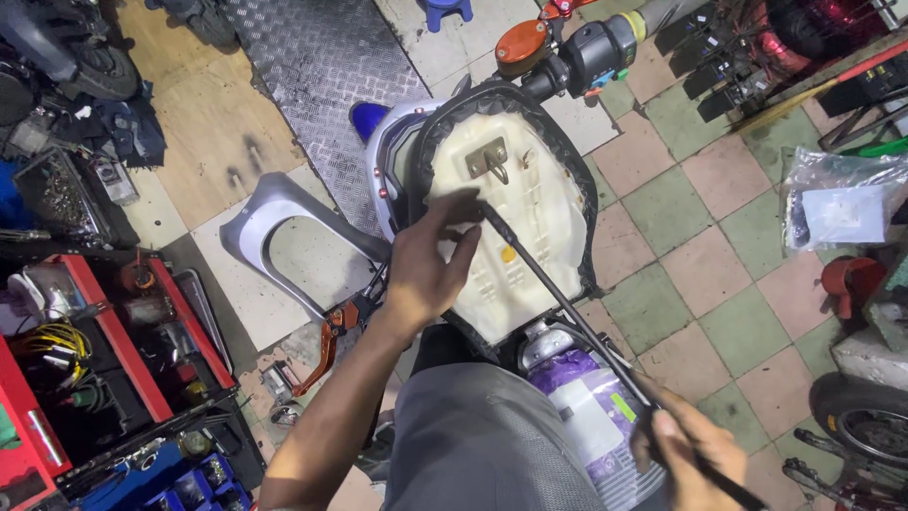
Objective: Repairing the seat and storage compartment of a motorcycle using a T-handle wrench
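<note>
Left hand [430, 265] steadies the long black rod [567, 317] gripped by right hand [686, 454], apparently probing the upturned seat base [530, 218].

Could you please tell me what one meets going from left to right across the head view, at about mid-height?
Red tool tray → grey body panel → left hand → upturned seat → clear plastic bag.
</note>
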